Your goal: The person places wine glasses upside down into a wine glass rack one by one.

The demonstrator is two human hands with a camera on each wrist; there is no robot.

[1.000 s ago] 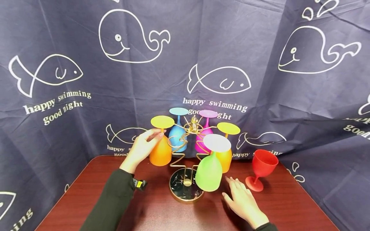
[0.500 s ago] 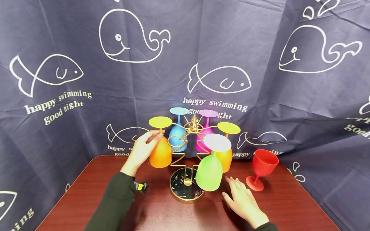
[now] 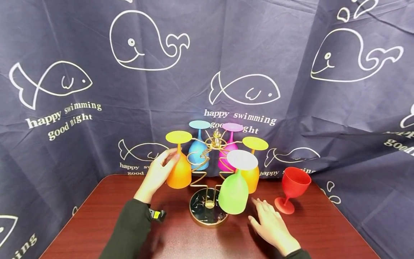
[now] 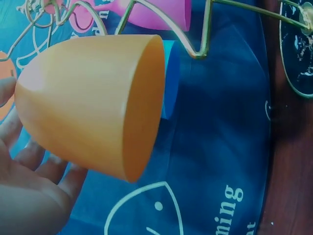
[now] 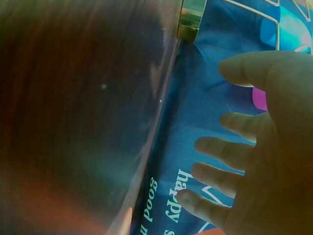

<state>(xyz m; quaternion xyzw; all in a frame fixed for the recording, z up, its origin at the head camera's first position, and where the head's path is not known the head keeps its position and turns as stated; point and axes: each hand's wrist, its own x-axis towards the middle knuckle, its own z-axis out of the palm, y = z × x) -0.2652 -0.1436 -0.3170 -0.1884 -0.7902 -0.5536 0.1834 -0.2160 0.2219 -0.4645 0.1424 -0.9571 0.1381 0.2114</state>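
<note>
My left hand holds an orange wine glass that hangs upside down at the left of a gold wire glass rack. Thumb and fingers are at the upper bowl, just below the stem; in the left wrist view the fingers lie along the side of the bowl. My right hand rests on the table, fingers spread and holding nothing, between an upside-down green wine glass on the rack and an upright red wine glass.
Blue, magenta and a second orange wine glass also hang upside down on the rack. Its round black base stands on the brown table. A dark curtain with whale and fish drawings hangs behind.
The left orange wine glass has shifted slightly left and down, and my left hand has slid a little lower, from the stem toward the bowl. My right hand has stayed in place.
</note>
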